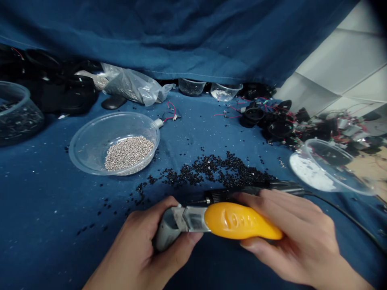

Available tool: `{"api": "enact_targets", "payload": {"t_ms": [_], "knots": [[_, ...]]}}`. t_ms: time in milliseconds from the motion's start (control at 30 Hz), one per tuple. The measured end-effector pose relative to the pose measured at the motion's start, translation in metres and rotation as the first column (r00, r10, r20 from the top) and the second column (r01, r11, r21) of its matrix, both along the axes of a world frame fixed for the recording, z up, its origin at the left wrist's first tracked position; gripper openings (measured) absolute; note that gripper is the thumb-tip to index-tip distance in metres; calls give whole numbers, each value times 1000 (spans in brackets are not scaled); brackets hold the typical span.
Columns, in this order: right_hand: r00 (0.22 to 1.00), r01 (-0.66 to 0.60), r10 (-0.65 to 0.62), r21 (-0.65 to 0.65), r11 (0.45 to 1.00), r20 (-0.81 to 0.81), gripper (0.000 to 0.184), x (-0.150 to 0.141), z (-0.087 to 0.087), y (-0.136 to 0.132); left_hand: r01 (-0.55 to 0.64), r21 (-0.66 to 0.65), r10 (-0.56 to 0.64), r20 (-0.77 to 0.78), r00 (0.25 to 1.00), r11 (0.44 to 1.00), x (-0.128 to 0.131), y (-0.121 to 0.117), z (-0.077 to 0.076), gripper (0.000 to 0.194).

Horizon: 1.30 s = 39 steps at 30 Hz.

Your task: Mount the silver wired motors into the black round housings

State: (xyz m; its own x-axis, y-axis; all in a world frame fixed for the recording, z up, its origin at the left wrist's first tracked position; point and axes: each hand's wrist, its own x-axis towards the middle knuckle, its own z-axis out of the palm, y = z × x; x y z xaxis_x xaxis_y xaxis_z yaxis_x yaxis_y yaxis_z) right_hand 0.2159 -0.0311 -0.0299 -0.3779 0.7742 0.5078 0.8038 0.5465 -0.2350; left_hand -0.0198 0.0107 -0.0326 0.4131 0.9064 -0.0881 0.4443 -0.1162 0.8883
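My left hand (151, 245) is closed around a grey, rounded part (169, 227), whose kind I cannot make out. My right hand (299, 233) grips the yellow handle of a utility knife (242, 221). The knife's metal end meets the grey part between my two hands, and my left thumb lies just under it. Directly behind the yellow handle is a black electric screwdriver (220, 196), its bit pointing left and its cable running off to the right. My right fingers partly cover the screwdriver; whether they hold it too, I cannot tell.
Small black pieces (223, 169) lie scattered on the blue cloth (193, 125). A clear bowl (75, 141) of small metal parts stands left; another tub (338, 177) with white pieces is at right. Wired black parts (278, 125) are piled back right, and a plastic bag (133, 82) lies behind.
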Motion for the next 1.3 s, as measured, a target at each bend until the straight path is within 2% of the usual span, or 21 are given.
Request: {"api": "enact_targets", "payload": {"t_ms": [233,400,567,700,1033,1200,1300], "knots": [[997,-44,42,-36,998,-58,33,-3,3,4,35,-33,-34,26,999,999,-2,-1,-1,16],[984,-67,50,-92,993,-168,36,-4,5,5,82,34,-83,47,995,996,-7,4,-4,17],[975,-92,62,-133,987,-212,40,-7,7,6,164,88,-166,22,986,983,-11,8,-9,15],[978,-79,51,-133,988,-201,44,-7,7,5,100,121,-107,51,993,988,-10,6,-8,16],[976,-83,52,-143,986,-209,47,-7,7,5,126,203,-129,2,992,971,-12,7,-8,16],[977,-92,58,-155,984,-207,47,-6,6,6,38,200,-44,24,999,979,-7,5,-5,13],[976,-89,52,-173,981,-211,49,-6,6,6,81,243,-75,-32,997,967,-8,5,-5,17]]}}
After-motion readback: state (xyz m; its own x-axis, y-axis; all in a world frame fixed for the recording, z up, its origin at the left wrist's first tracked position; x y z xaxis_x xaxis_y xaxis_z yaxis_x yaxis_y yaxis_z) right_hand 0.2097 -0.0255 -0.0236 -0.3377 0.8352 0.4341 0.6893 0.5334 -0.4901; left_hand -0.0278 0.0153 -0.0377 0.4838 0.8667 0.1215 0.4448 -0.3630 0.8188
